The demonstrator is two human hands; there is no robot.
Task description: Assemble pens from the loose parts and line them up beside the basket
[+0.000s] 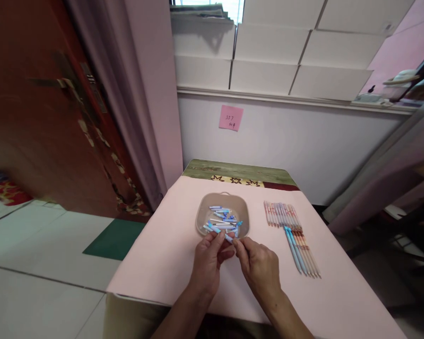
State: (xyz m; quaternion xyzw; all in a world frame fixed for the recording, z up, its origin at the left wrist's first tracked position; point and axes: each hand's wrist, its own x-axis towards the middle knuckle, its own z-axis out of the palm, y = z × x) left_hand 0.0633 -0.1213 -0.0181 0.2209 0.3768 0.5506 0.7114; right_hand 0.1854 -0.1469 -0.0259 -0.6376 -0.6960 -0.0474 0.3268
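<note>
My left hand (209,256) pinches a light blue and lavender pen (228,238) between thumb and fingers, just over the near rim of a beige basin (202,212). The fingertips of my right hand (260,264) close on the near end of the same pen. Several pen parts (223,226) in blue, white and lavender lie loose inside the basin. To the right, a row of pens with pinkish and lavender barrels (281,215) lies side by side. Nearer me are light blue pens (294,252) beside beige and orange ones (308,254).
A pale pink sheet (155,254) covers the table, with a green patterned end (233,169) showing at the back. White boxes (265,42) stand on a ledge behind, above a pink note (231,117) on the wall. A brown door (38,117) is at the left.
</note>
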